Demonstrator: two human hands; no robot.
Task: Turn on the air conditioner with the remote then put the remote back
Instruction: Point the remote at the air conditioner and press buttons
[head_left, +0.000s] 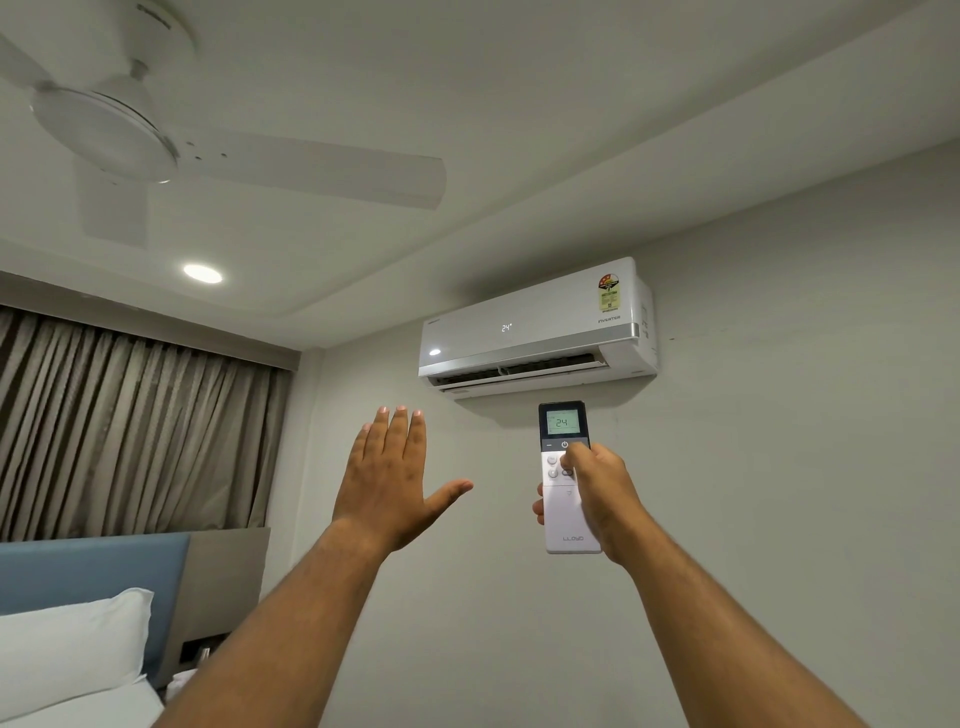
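A white air conditioner (535, 330) hangs high on the grey wall, its front showing "24" and its lower flap open. Just below it I hold a white remote (568, 512) upright, pointed up at the unit, its lit screen reading 24. My right hand (602, 493) grips the remote, thumb resting on the buttons near the power key. My left hand (387, 478) is raised to the left of the remote, flat, fingers together and thumb spread, holding nothing.
A white ceiling fan (130, 135) hangs at the upper left near a lit ceiling spot (202, 273). Brown curtains (130, 431) cover the left wall. Below them are a blue headboard (88, 577) and a white pillow (67, 654).
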